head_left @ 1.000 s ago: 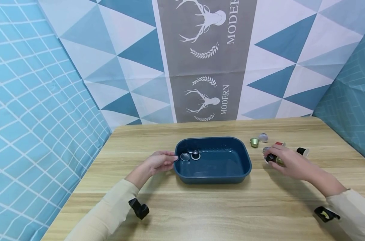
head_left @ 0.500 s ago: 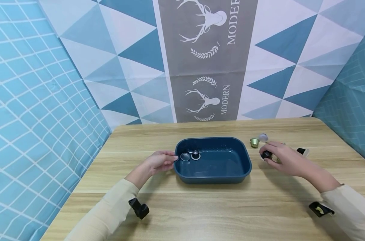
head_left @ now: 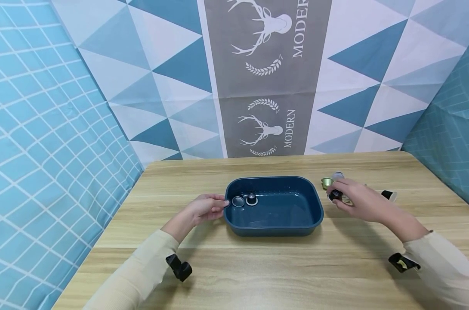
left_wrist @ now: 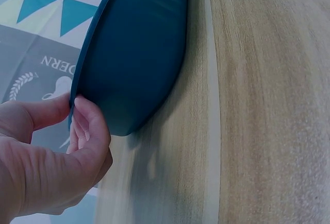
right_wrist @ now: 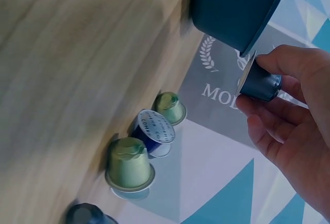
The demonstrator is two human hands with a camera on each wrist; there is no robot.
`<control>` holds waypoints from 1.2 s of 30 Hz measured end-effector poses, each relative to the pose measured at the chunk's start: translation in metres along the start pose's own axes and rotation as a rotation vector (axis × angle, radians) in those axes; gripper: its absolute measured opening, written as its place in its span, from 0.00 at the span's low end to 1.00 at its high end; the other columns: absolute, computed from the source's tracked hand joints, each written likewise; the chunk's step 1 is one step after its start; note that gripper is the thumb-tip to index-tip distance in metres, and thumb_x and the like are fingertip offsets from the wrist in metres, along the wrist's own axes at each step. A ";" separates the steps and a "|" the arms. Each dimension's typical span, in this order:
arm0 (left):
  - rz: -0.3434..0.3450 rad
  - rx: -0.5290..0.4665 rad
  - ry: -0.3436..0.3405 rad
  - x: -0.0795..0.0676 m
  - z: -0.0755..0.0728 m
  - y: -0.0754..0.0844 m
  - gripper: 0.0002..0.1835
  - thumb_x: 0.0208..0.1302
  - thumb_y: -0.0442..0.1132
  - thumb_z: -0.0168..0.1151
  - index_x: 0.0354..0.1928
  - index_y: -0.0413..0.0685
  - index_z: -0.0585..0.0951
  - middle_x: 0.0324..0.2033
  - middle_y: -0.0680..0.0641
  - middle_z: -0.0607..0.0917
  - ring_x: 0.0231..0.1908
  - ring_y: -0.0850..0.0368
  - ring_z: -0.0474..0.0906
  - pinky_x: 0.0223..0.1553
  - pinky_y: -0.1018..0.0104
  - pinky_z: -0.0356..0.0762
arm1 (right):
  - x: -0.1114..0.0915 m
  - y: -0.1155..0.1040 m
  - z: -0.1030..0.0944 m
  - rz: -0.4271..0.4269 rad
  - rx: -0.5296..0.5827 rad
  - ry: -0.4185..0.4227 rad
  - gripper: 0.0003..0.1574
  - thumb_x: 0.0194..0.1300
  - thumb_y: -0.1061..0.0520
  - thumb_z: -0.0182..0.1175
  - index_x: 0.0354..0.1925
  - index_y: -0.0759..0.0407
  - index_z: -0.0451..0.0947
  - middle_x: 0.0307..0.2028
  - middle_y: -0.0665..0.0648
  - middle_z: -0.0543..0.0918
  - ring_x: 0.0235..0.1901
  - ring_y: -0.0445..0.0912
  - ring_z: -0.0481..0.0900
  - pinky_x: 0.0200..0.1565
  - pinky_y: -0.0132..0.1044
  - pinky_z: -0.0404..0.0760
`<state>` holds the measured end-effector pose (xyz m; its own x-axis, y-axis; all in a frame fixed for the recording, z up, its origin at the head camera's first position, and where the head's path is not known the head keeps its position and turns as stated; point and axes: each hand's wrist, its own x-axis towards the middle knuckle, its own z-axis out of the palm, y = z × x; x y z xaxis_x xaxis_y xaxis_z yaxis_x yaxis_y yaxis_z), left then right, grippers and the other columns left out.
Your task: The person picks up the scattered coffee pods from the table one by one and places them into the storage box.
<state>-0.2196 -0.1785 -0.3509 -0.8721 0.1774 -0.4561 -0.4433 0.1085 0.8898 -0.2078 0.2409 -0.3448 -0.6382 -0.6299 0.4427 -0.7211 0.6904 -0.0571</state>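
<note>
Fingers [right_wrist: 291,59] pinching on both sides: right hand [head_left: 364,201] on a dark pod [head_left: 335,195], left hand [head_left: 203,209] on a blue tub [head_left: 273,231]!

Head view first: the left hand, thumb and fingers drawn close, takes the tub's left rim near the center of the frame, and inside by that rim sit a silver-lidded pod [head_left: 238,202] and a black pod [head_left: 251,198], side by side. Over at middle right, the right hand holds the dark pod, a black-and-white pod [head_left: 387,194] farther right on the wooden table [head_left: 257,267]. To the left wrist view: thumb and finger clasp the rim at middle left, tub wall filling the upper middle. And the right wrist view: dark pod gripped at right, tilted, clear of the table; left of center, a blue pod [right_wrist: 155,126] with a lettered lid sits between two green pods [right_wrist: 129,165].
</note>
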 end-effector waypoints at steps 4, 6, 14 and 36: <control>-0.006 -0.010 0.002 -0.001 0.001 0.001 0.16 0.66 0.32 0.57 0.54 0.36 0.71 0.16 0.56 0.68 0.18 0.66 0.62 0.32 0.74 0.78 | 0.004 0.001 -0.001 -0.038 0.005 0.021 0.18 0.49 0.66 0.71 0.38 0.56 0.78 0.35 0.48 0.77 0.32 0.37 0.73 0.29 0.31 0.78; -0.002 -0.012 -0.004 -0.001 0.001 0.001 0.16 0.67 0.32 0.57 0.54 0.36 0.70 0.16 0.56 0.67 0.18 0.66 0.61 0.32 0.74 0.77 | 0.006 0.001 -0.002 -0.043 0.001 0.026 0.17 0.49 0.66 0.71 0.38 0.56 0.78 0.35 0.48 0.78 0.32 0.37 0.74 0.30 0.32 0.78; 0.012 -0.007 -0.010 0.001 -0.001 0.000 0.17 0.67 0.32 0.56 0.56 0.34 0.69 0.16 0.57 0.68 0.18 0.67 0.62 0.32 0.75 0.76 | 0.017 -0.004 -0.007 0.008 -0.005 -0.032 0.13 0.54 0.64 0.68 0.39 0.56 0.78 0.37 0.51 0.80 0.35 0.39 0.76 0.34 0.36 0.81; -0.008 0.003 0.004 -0.003 0.002 0.003 0.21 0.67 0.33 0.57 0.59 0.34 0.68 0.18 0.56 0.71 0.19 0.66 0.63 0.33 0.75 0.78 | 0.038 -0.019 -0.012 -0.001 0.028 -0.067 0.12 0.58 0.64 0.66 0.42 0.57 0.79 0.38 0.51 0.81 0.36 0.39 0.78 0.35 0.34 0.81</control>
<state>-0.2177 -0.1772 -0.3471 -0.8693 0.1730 -0.4630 -0.4494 0.1132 0.8861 -0.2148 0.2079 -0.3163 -0.6533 -0.6536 0.3821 -0.7284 0.6803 -0.0818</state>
